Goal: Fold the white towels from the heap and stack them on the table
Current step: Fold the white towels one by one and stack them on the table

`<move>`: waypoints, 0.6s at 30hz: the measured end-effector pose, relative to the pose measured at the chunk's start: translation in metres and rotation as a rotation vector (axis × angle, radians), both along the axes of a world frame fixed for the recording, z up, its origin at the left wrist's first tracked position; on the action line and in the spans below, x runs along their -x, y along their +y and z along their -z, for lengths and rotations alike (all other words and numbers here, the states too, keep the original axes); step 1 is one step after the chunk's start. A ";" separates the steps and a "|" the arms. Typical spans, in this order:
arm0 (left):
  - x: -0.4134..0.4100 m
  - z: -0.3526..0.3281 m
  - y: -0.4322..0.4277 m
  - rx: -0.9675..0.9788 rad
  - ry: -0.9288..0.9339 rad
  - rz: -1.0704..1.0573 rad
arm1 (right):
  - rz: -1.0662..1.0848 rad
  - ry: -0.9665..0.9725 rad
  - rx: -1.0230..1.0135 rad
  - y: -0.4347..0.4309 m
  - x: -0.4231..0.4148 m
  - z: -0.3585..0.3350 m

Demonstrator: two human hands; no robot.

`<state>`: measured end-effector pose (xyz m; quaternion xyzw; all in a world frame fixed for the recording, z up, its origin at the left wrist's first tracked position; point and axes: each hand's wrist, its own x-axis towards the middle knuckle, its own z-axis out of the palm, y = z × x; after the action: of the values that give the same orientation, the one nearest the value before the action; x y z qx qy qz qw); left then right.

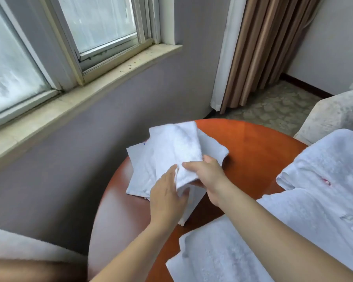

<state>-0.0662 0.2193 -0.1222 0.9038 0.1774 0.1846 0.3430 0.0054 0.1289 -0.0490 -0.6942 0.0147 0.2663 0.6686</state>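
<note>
the right hand (208, 176) pinches the near end of a folded towel (177, 151), thumb on top and fingers curled beneath, while the left hand (167, 192) lays straight fingers flat against the towel's left edge; its thumb is hidden. the towel hangs just over the stack (140, 174) of folded white ones at the table's far left. to do this step well, i'd judge the towel should come down square with the edges below, the left hand smoothing the fold flat before the right lets go, since the soft terry will likely spring open or slide off crooked otherwise. the unfolded heap (324, 180) sprawls across the right and near side of the round, glossy reddish table (253, 143). beyond are a grey wall (130, 94), a pale stone window sill (90, 92), a brown curtain (259, 47) and patterned carpet (273, 110).
</note>
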 end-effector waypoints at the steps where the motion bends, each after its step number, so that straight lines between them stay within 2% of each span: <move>1: 0.005 -0.007 0.001 0.006 -0.047 -0.083 | -0.046 0.003 -0.032 -0.003 0.010 -0.008; 3: 0.022 -0.018 0.003 -0.074 -0.068 -0.139 | -0.114 -0.020 -0.054 -0.015 0.029 -0.019; 6: 0.058 -0.041 0.000 -0.207 -0.099 -0.151 | -0.098 -0.106 -0.037 -0.037 0.050 -0.033; 9: 0.088 -0.076 -0.002 -0.370 -0.228 -0.190 | -0.004 -0.208 0.014 -0.053 0.064 -0.049; 12: 0.112 -0.112 -0.002 -0.429 -0.338 -0.169 | 0.002 -0.368 0.036 -0.061 0.072 -0.069; 15: 0.133 -0.133 0.001 -0.520 -0.341 -0.162 | -0.114 -0.461 0.018 -0.061 0.080 -0.090; 18: 0.146 -0.154 0.009 -0.465 -0.192 -0.236 | -0.143 -0.370 -0.077 -0.061 0.087 -0.106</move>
<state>-0.2124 0.2285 0.0321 0.9097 0.2011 0.3437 0.1175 -0.0817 0.0683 0.0570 -0.7044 -0.1678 0.1815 0.6654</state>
